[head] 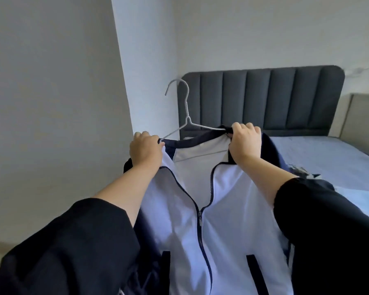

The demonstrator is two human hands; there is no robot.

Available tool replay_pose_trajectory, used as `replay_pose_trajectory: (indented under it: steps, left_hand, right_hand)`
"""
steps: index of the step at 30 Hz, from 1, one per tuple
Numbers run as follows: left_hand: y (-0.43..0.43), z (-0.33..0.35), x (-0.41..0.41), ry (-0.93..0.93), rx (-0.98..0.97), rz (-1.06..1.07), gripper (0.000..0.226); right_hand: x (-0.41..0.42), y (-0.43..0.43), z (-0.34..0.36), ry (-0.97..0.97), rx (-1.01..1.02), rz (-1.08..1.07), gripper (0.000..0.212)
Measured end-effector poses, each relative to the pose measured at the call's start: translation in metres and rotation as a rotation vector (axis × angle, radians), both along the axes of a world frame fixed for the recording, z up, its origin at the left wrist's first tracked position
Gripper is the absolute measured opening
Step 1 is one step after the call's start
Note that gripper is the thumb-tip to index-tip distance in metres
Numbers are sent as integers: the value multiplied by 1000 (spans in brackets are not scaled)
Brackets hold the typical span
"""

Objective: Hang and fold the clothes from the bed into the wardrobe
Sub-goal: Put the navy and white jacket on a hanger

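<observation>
Two hands up, both on a white-and-navy zip jacket [232,209] that sits on a white wire hanger [186,107] and is held in mid-air at view centre.

- **Left hand:** the left hand [146,150] is at 9 o'clock of the collar [192,139]. Its fingers [144,135] are curled shut on the shoulder cloth where the hanger arm goes in.
- **Right hand:** the right hand [245,143] is at 3 o'clock of the collar, fingers [243,126] closed over the collar edge and probably the wire under it.
- **Hanger and zip:** the hook sticks up free at 11 o'clock. The zipper [199,218] is done up partway, open above the pull.
- **Surroundings:** the bed [328,154] with its grey headboard [264,99] lies at 2–3 o'clock, with more clothes [303,170] on it. The wardrobe is not in view.

Step in hand, as I judge it, is seating the jacket on the hanger.

- Pull each shoulder seam out over its wire end so the collar sits centred under the hook.
- Keep both sides level, since thin wire lets slick cloth slide off the low side.
- Leave the zip as it is; the closed part should keep the fronts from spreading.
- Move one hand to the hook only once both shoulders sit, then carry the jacket to the rail.
</observation>
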State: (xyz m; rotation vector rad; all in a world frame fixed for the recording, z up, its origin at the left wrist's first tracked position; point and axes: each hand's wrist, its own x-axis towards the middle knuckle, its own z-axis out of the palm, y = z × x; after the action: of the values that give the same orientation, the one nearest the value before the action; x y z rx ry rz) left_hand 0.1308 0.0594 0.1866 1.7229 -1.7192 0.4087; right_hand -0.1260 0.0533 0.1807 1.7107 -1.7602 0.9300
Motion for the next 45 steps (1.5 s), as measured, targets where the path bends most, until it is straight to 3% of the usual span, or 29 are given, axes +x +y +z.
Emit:
replay_pose_trajectory:
  steps: [4,8,10,13,18,19,21,24,26,29,32,35,40,45]
  left_hand:
    - [-21,-66,3,-96,164,-6,25]
    - [-50,-122,4,-60,380,-12,23]
    - [-65,-143,3,-113,419,-20,22]
    - [-86,-167,-3,-202,387,-53,25]
    - [-121,-196,-16,105,354,-87,22]
    - [-126,-205,-18,179,395,-114,17]
    - [-130,-230,-21,291,522,-180,33]
    - [-119,-275,-26,353,761,-288,46]
    - [-105,-305,-28,377,881,-335,43]
    - [-83,-339,-25,364,970,-365,46]
    - [-67,-360,-17,164,923,-474,52]
    - [-62,-364,-16,85,849,-514,52]
    - [-56,-356,-19,109,777,-492,26]
    - [-48,-349,-23,168,1092,-509,17]
  right_hand:
    - [-3,-28,-67,14,165,-6,10]
    - [-3,-47,-117,95,224,-24,7]
    - [-6,-58,-138,179,314,-33,8]
    - [-15,-75,-166,144,397,-39,13]
    - [-14,-105,-193,-29,428,-66,21]
    - [-10,-110,-198,-70,457,-65,27]
    - [-2,-116,-212,-118,508,-53,34]
    - [17,-110,-244,-228,536,9,19]
    - [34,-102,-267,-339,652,21,14]
    - [55,-84,-303,-474,947,39,42]
    - [64,-65,-331,-415,1176,23,52]
    - [66,-51,-345,-458,1158,8,50]
    - [69,-38,-361,-612,1094,14,22]
    - [65,-29,-368,-907,985,69,22]
